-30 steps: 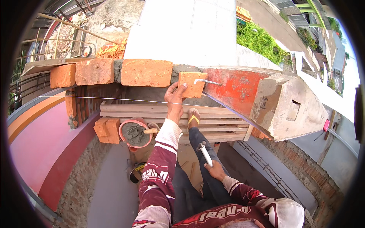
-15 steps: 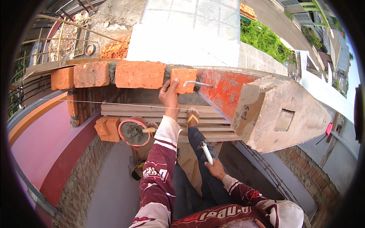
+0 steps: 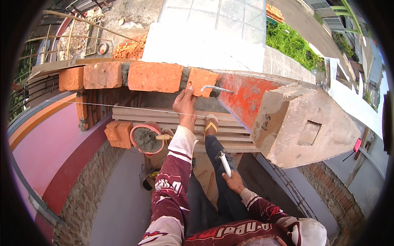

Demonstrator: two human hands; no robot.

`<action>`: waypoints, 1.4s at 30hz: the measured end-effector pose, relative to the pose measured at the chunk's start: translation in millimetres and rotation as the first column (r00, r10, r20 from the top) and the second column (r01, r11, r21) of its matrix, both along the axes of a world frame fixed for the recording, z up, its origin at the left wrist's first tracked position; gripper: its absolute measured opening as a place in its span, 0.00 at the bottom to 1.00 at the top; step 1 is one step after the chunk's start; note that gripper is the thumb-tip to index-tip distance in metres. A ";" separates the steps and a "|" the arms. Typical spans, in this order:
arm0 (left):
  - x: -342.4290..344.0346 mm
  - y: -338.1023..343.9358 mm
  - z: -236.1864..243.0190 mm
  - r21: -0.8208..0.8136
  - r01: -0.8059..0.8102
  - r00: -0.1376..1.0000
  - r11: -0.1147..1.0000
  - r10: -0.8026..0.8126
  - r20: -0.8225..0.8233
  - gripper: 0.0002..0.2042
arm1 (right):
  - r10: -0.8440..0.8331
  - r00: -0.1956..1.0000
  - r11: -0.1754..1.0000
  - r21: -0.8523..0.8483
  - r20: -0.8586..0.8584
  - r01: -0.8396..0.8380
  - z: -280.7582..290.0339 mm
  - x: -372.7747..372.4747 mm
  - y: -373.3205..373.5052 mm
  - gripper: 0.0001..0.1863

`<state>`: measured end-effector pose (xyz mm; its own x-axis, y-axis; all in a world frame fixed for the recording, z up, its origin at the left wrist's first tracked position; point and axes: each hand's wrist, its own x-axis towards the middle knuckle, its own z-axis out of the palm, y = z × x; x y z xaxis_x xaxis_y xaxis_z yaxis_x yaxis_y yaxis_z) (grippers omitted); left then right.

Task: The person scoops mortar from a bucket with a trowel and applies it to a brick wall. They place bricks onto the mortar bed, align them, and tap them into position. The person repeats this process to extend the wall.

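three bricks (image 3: 155, 77) look set, we reckon | small end brick (image 3: 205, 78) beside the red panel (image 3: 251, 91) — slightly askew, probably unfinished | our left hand (image 3: 185, 103) gripping its corner, right hand (image 3: 234, 182) clenching a white-handled tool (image 3: 225, 165)

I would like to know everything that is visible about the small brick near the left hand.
The small brick is orange, rough-faced and nearly square, looking like fired clay. It sits slightly tilted at the right end of the row, beside the red-painted surface. Grey mortar lies between it and the larger brick on its left. The left hand touches its lower left part. A bent metal rod crosses before it; whether they touch is unclear.
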<state>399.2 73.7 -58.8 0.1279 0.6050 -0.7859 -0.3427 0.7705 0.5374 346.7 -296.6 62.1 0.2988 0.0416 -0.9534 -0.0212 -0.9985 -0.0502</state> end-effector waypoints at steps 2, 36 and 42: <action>1.1 -2.0 3.1 0.024 0.019 0.999 1.000 -0.018 -0.037 0.13 | 0.011 0.999 0.998 0.069 0.048 -0.014 6.6 4.5 16.7 0.26; -3.0 -13.6 -7.1 -0.059 -0.015 0.995 0.998 0.021 0.096 0.19 | -0.081 0.830 0.777 0.557 0.551 -0.295 -51.1 83.1 213.9 0.17; -33.0 6.1 6.5 -0.028 0.075 0.992 0.997 -0.078 -0.103 0.34 | -0.095 0.876 0.695 0.662 0.473 -0.282 -28.7 84.9 220.9 0.17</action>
